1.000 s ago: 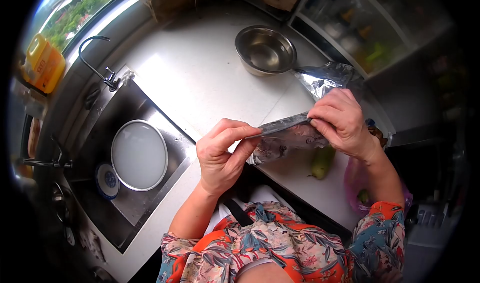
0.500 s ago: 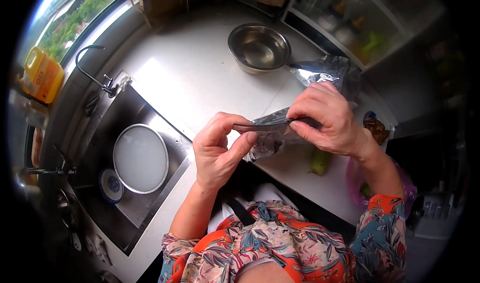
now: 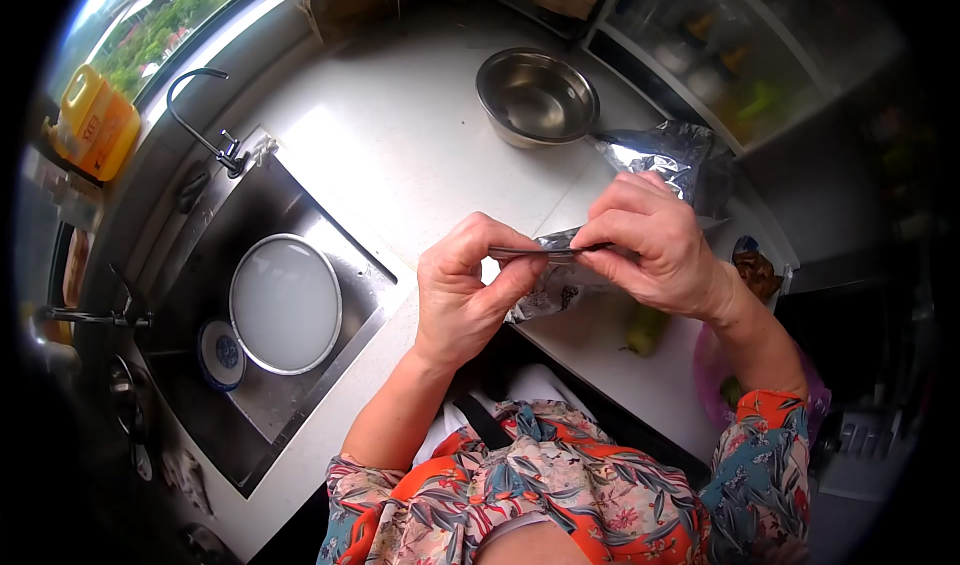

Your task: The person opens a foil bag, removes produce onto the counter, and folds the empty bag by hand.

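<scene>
Between my hands is a silvery, partly clear bag [image 3: 545,298], its top edge stretched as a thin dark strip. My left hand [image 3: 468,283] pinches the left part of that edge between thumb and fingers. On the right part, my right hand [image 3: 652,247] pinches the same edge, a short gap from the left. Behind my right hand a second silver foil bag [image 3: 655,155] lies on the counter beside a steel bowl [image 3: 537,100]. Below the held bag, a green vegetable [image 3: 645,329] is partly hidden on the counter.
At left, the sink [image 3: 345,255] holds a round pan of cloudy liquid [image 3: 286,303] and a blue-and-white dish [image 3: 222,354]. A faucet [image 3: 215,150] and yellow jug [image 3: 97,125] stand by the window. A pink plastic bag [image 3: 712,377] is at right.
Both hands have come closer together along the bag's edge. The right hand shifted left from its place a second ago, and the stretched edge between them is shorter. The view shifted slightly.
</scene>
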### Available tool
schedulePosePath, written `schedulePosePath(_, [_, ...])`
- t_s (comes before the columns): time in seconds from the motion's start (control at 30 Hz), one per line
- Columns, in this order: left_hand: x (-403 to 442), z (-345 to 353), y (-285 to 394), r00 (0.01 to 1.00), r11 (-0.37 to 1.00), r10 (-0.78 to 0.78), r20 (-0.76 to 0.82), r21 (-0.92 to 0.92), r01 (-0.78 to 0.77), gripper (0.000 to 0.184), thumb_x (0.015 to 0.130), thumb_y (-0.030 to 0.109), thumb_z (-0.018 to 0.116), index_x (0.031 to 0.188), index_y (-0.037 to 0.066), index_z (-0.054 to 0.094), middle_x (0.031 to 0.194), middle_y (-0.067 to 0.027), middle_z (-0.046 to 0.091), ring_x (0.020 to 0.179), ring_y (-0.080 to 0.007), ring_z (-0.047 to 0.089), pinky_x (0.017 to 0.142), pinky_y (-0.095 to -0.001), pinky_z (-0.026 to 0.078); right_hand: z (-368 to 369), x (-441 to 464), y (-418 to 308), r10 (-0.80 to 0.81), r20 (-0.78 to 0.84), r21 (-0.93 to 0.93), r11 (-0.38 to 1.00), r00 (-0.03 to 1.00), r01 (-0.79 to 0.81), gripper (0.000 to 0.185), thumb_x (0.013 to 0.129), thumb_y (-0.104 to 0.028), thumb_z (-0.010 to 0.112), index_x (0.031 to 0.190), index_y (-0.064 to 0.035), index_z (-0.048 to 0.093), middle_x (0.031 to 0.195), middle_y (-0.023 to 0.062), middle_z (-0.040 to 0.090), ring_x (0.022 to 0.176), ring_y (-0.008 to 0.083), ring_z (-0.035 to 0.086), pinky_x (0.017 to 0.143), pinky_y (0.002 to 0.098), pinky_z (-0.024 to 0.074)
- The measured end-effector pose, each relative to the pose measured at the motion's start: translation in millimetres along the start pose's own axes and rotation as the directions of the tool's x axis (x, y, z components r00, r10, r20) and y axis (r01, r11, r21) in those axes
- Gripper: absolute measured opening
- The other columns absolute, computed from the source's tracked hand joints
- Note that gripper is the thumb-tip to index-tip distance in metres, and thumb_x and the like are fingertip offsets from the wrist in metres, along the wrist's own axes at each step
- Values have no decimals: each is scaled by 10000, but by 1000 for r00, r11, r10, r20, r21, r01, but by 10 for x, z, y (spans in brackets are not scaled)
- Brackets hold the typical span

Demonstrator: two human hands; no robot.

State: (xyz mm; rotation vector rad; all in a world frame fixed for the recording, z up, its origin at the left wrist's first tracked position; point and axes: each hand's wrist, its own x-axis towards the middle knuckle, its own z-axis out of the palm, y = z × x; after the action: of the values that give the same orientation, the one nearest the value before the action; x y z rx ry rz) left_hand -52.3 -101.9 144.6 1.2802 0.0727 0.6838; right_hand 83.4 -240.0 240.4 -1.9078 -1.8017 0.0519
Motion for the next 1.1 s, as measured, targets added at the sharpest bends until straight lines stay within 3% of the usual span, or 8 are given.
schedulePosePath(0.2, [-19, 11, -33, 999, 995, -41, -12, -89, 40, 106, 765, -41, 691, 856, 6, 665, 823, -44, 618, 750, -100, 571, 703, -233, 447, -94, -42, -20, 123, 36, 73, 989, 992, -125, 202, 677, -19, 729, 867, -65, 676, 836, 38, 618, 772, 185, 572, 762, 295, 396])
schedulePosePath(0.3, [-29, 18, -26, 999, 996, -41, -10, -86, 40, 106, 766, -41, 690, 859, 4, 665, 828, -45, 617, 750, -101, 571, 705, -232, 448, -129, -91, -3, 143, 38, 60, 988, 989, -145, 175, 721, -82, 723, 883, -95, 661, 856, 6, 609, 811, 183, 569, 749, 316, 376])
schedulePosePath(0.8, [-62, 61, -26, 998, 998, 57, -1, -6, -57, 107, 771, -18, 695, 868, 8, 659, 815, -45, 615, 737, -106, 597, 681, -235, 472, 92, 55, -131, -27, -79, 22, 999, 997, 29, 178, 696, -55, 742, 849, -74, 655, 833, 37, 604, 743, 214, 562, 733, 333, 393])
schedulePosePath(0.97, [-67, 11, 5, 999, 996, 49, 20, 71, -50, 127, 783, 4, 696, 905, 11, 663, 822, -47, 627, 731, -113, 600, 687, -244, 484, 187, 112, -164, -22, -90, 62, 998, 996, 27, 164, 706, -57, 734, 844, -74, 647, 805, 35, 604, 733, 213, 565, 722, 332, 394])
schedulePosePath(1.07, [-63, 15, 77, 999, 1000, 7, -39, -9, -8, 163, 780, 31, 717, 936, 16, 673, 816, -50, 634, 726, -115, 600, 682, -247, 487, 207, 93, -151, -13, -91, 80, 997, 996, 20, 168, 708, -58, 733, 849, -75, 642, 798, 34, 605, 728, 212, 567, 716, 330, 395])
schedulePosePath(1.1, [-52, -16, 92, 999, 997, 51, 2, 61, -51, 171, 779, 41, 723, 942, 17, 675, 811, -51, 634, 723, -117, 600, 680, -247, 487, 210, 86, -150, -7, -91, 86, 996, 996, 15, 171, 709, -58, 733, 851, -75, 641, 797, 34, 606, 726, 212, 567, 714, 330, 395])
